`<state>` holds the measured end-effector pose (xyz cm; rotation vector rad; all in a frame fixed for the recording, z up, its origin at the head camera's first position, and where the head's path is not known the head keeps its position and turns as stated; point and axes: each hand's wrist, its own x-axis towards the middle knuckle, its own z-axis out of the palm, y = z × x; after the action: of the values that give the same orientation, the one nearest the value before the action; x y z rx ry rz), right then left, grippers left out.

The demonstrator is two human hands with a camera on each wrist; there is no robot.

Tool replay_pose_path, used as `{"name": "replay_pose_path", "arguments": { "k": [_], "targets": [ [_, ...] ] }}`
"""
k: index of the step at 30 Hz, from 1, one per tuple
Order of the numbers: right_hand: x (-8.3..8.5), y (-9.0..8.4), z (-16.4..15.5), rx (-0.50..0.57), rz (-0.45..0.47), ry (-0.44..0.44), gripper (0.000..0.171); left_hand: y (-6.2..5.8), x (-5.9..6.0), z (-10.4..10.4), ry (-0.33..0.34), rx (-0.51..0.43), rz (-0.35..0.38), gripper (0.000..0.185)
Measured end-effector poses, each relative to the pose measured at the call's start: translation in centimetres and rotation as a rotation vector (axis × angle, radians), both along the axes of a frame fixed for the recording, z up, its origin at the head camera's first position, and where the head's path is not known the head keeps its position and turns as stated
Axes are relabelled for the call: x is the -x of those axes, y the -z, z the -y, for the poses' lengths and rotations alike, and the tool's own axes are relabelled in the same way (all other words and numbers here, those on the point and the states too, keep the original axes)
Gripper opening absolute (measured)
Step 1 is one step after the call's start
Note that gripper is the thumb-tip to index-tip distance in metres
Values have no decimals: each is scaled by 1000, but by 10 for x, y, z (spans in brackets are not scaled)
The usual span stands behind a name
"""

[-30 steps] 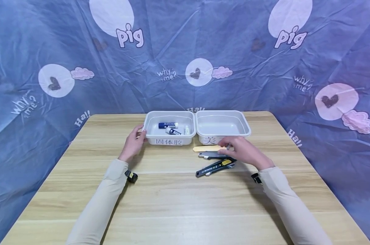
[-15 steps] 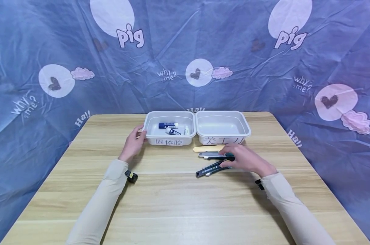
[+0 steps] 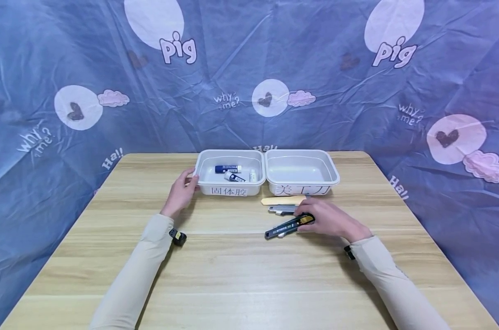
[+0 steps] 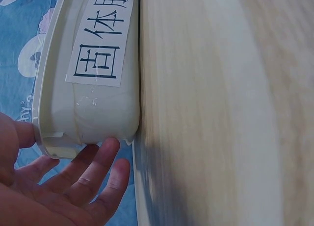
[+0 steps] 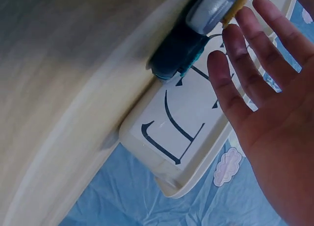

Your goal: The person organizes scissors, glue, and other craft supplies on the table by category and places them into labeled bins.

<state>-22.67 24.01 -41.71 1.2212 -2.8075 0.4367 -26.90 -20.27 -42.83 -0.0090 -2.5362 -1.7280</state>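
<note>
Left hand (image 3: pixel 180 195) rests with relaxed fingers against the left tray's (image 3: pixel 204 185) near-left corner, steadying it; glue sticks (image 3: pixel 228 169) inside. Right hand (image 3: pixel 329 217) hovers, fingers spread, over the knives (image 3: pixel 288 225) on the tabletop (image 3: pixel 233 270), just near of the right tray (image 3: pixel 334 176). Best to pinch one knife mid-body, blade retracted, and lift level. Right wrist view shows the straight, empty fingers; head view hides that.

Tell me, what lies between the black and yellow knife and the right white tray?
In the head view, a grey knife and a tan flat stick lie between the black and yellow knife and the right white tray.
</note>
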Motion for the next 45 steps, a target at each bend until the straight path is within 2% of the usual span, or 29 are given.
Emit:
{"name": "replay_pose_path", "arguments": {
  "k": [18, 27, 45],
  "targets": [
    [-3, 2, 1, -57, 72, 33, 40, 0, 0, 0, 4, 5, -17, 53],
    [-3, 4, 1, -62, 69, 42, 41, 0, 1, -1, -5, 6, -18, 52],
    [-4, 1, 3, -67, 28, 1, 37, 1, 1, 0, -7, 14, -11, 52]
  ]
}}
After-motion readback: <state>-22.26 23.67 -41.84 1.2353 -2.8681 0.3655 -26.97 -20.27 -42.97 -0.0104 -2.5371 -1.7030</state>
